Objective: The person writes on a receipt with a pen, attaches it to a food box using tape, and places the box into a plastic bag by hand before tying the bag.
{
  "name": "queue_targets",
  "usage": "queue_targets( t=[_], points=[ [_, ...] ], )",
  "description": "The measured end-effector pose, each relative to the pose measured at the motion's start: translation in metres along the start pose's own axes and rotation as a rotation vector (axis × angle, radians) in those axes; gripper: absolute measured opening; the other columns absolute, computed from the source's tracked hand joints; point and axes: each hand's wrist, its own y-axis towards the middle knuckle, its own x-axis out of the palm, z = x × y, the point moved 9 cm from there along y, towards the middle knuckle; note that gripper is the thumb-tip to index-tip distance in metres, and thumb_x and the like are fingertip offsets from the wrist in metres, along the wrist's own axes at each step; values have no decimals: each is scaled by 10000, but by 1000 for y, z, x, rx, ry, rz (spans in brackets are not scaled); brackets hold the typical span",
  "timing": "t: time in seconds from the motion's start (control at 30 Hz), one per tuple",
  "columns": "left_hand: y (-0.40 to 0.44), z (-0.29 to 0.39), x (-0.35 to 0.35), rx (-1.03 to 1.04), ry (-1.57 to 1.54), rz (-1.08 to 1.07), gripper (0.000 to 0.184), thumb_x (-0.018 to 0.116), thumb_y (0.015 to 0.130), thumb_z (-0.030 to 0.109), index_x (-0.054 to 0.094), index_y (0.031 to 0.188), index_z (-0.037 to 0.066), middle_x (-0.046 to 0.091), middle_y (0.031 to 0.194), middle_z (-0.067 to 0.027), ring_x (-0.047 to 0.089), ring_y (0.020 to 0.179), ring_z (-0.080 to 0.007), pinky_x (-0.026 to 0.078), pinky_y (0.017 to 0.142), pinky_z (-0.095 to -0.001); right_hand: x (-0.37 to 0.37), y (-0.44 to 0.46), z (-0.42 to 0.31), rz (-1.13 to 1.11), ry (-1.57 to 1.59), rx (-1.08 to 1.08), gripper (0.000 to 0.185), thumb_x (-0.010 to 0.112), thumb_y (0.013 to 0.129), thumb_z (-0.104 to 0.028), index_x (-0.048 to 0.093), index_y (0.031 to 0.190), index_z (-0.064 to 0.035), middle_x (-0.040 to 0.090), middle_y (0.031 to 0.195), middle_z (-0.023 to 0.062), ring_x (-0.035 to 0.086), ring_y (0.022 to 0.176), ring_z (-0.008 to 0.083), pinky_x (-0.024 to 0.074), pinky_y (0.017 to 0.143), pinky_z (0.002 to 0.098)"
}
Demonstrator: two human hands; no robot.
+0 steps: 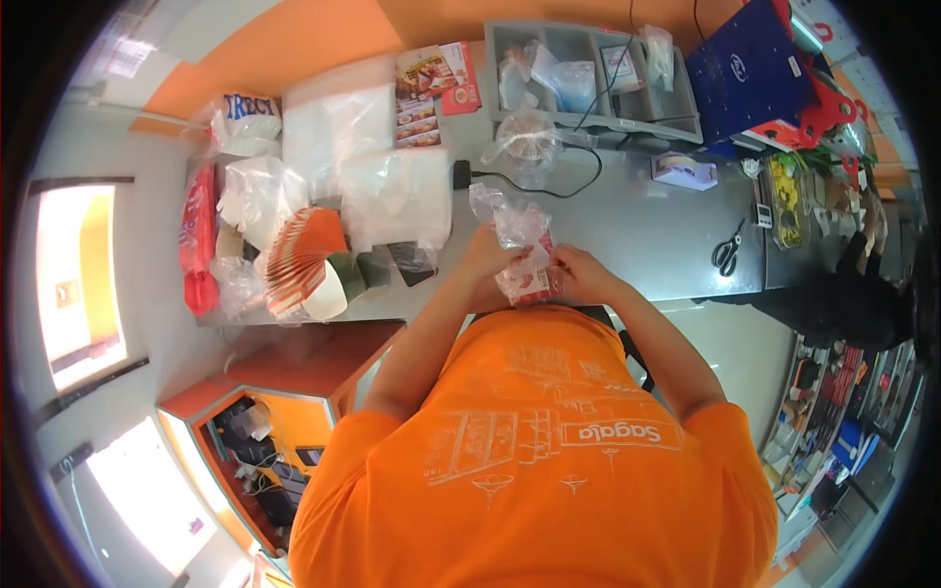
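Close to my body at the table's front edge, both hands are on a red and white printed packet (529,282) with clear plastic (522,225) bunched at its top. My left hand (492,257) holds the packet's left side with fingers closed round it. On the right side, my right hand (580,274) pinches the packet's edge. A round clear-wrapped item (529,142) lies beyond my hands. The thumbs cover part of the packet's print.
Plastic bags (397,196), fanned orange cartons (302,257) and a dark phone-like object (414,263) lie left. A grey divided bin (598,78) stands behind. Scissors (727,251) and a tape dispenser (683,171) are right. Another person (843,304) works at far right.
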Motion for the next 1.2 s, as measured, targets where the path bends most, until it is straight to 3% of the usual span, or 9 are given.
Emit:
queue_targets(
  t=[0.1,0.3,0.37,0.47,0.53,0.67,0.9,1.13,1.2],
  points=[
    [-12,23,0,107,36,91,311,820,754,155,755,1041,52,772,863,-97,743,771,-207,578,714,-375,-22,10,-20,56,-2,21,222,674,927,-130,607,1114,-29,628,1101,208,628,993,421,523,854,466],
    [16,-37,5,385,153,396,391,842,712,268,773,1046,76,769,1012,-191,734,950,-381,574,853,-460,6,46,-28,89,-435,-67,271,659,960,-278,688,1044,-22,699,1044,264,678,948,455,533,819,547],
    [-11,-28,0,107,212,558,428,878,629,329,756,921,41,746,956,-212,711,902,-400,575,805,-477,8,41,-42,-39,-472,-106,199,645,927,-214,722,925,-31,709,902,252,683,870,469,528,765,550],
    [-1,-42,10,260,207,653,397,862,605,322,760,899,75,741,922,-196,718,868,-385,574,779,-463,2,30,-84,-28,-314,-110,181,627,930,-177,701,883,-19,716,870,251,693,851,478,530,747,565],
    [-9,-44,13,169,194,720,353,846,637,280,772,929,96,749,943,-190,721,889,-379,570,775,-463,6,23,-91,-40,-378,-86,235,595,954,-214,701,881,-17,715,878,263,693,837,486,532,744,577],
    [-43,-35,14,371,36,971,260,824,658,183,770,890,78,741,844,-183,725,821,-378,566,741,-453,31,47,-40,-96,-708,-332,324,543,975,-259,711,881,1,699,886,300,687,808,496,530,740,600],
    [-58,-45,29,144,41,901,196,801,639,99,724,800,18,720,787,-202,718,759,-357,560,706,-442,47,34,-27,-166,-560,-643,396,541,955,-276,715,839,60,672,810,325,668,774,506,503,724,598],
    [1,-35,45,362,182,884,145,763,634,73,717,756,9,695,754,-226,697,718,-386,529,660,-472,29,23,-18,-168,-321,-625,316,502,960,-175,668,958,94,670,913,335,651,803,504,489,720,552],
    [9,-20,52,418,304,817,157,760,633,103,730,761,16,699,756,-230,696,713,-400,533,663,-485,12,14,-18,-73,-187,-649,304,501,972,-170,661,1062,73,697,988,289,678,821,446,520,721,510]
  ],
)
